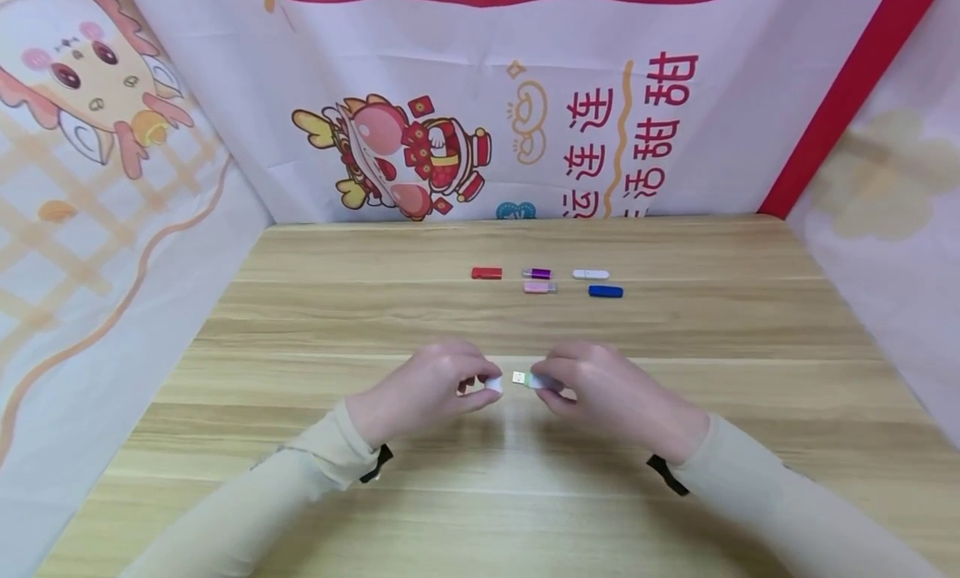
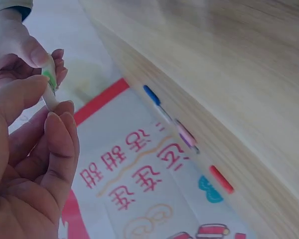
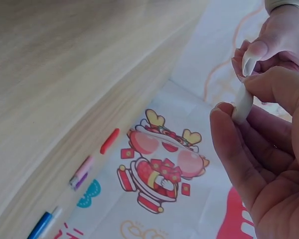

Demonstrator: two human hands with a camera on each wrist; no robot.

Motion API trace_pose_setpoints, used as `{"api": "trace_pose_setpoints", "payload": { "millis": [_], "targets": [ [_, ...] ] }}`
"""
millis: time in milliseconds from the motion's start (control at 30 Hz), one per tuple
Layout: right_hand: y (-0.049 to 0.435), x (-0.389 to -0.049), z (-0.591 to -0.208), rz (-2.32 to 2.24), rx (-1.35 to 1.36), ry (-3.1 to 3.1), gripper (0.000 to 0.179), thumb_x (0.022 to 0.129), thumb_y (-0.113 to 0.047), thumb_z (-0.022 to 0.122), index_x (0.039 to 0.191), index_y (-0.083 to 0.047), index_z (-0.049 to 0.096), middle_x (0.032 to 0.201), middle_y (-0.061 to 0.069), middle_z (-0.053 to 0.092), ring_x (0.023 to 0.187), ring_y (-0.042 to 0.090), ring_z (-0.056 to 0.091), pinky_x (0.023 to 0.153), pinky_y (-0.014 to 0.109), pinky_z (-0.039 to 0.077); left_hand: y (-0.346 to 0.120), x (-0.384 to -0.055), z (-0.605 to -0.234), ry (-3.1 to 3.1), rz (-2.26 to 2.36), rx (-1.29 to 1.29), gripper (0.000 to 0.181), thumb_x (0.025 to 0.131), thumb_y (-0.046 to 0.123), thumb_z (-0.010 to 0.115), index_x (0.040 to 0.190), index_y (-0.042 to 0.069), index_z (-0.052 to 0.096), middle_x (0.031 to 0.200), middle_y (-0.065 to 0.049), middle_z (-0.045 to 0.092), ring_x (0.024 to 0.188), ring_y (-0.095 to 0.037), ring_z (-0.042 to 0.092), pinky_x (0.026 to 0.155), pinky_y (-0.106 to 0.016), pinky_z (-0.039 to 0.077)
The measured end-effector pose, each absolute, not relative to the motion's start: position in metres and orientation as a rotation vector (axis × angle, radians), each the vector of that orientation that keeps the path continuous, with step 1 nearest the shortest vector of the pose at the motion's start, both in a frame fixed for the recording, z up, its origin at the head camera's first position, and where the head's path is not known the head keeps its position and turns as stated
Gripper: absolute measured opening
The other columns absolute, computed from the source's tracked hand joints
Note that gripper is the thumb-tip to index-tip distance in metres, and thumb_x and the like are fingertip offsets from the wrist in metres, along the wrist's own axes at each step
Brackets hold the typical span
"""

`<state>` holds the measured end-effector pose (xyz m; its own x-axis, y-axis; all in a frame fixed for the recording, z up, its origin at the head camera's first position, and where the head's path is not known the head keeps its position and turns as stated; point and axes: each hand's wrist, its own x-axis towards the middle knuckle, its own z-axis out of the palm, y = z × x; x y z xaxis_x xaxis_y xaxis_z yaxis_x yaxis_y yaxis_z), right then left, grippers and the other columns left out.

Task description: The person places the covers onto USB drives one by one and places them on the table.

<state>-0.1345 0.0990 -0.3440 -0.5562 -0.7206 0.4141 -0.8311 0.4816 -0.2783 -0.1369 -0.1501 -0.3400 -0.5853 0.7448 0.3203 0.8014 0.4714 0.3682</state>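
Note:
Between thumb and fingertips, my left hand (image 1: 431, 386) pinches a small white cap (image 1: 493, 384). Facing it, my right hand (image 1: 611, 395) grips a white-and-green USB stick (image 1: 534, 381) by its body. The stick's bare metal plug (image 1: 518, 377) points left toward the cap, and a narrow gap separates them in the head view. Both hands are held over the middle of the wooden table. In the right wrist view the pale stick (image 3: 243, 105) lies between thumb and fingers, its plug end hidden. The left wrist view overlaps the cap (image 2: 49, 99) and stick.
Farther back on the table (image 1: 360, 311) lie several USB sticks: a red one (image 1: 487, 273), a purple one (image 1: 537, 274), a pink one (image 1: 537, 288), a white one (image 1: 591, 275) and a blue one (image 1: 606, 291). A printed cloth (image 1: 465, 53) hangs behind the table.

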Motion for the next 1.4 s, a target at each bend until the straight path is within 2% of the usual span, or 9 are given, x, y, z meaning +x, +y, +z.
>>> {"api": "trace_pose_setpoints", "payload": {
  "millis": [333,600,1400],
  "targets": [
    [0.116,-0.113,-0.337,0.646,1.358,-2.388,0.02,0.076,-0.006,0.085,0.093,-0.003,0.074,0.085,0.001,0.068,0.074,0.009,0.063,0.067,0.02,0.055,-0.136,-0.126,-0.337,-2.509,-0.733,-1.437,0.017,0.088,0.017,0.077,0.101,0.005,0.075,0.094,0.0,0.071,0.081,-0.007,0.063,0.071,-0.014,0.05],
    [0.123,-0.102,-0.338,0.639,1.389,-2.304,0.025,0.073,-0.002,0.085,0.095,-0.004,0.074,0.087,0.0,0.067,0.077,0.01,0.063,0.068,0.021,0.055,-0.13,-0.119,-0.334,-2.463,-0.687,-1.49,0.018,0.087,0.019,0.078,0.099,0.006,0.075,0.091,0.001,0.069,0.082,-0.009,0.062,0.076,-0.016,0.052],
    [0.127,-0.094,-0.342,0.643,1.348,-2.36,0.027,0.073,-0.007,0.087,0.098,-0.006,0.075,0.091,-0.002,0.067,0.079,0.009,0.064,0.069,0.021,0.056,-0.12,-0.115,-0.336,-2.416,-0.635,-1.58,0.022,0.088,0.019,0.078,0.104,0.005,0.075,0.095,0.0,0.069,0.086,-0.01,0.062,0.079,-0.015,0.051]
  ]
}}
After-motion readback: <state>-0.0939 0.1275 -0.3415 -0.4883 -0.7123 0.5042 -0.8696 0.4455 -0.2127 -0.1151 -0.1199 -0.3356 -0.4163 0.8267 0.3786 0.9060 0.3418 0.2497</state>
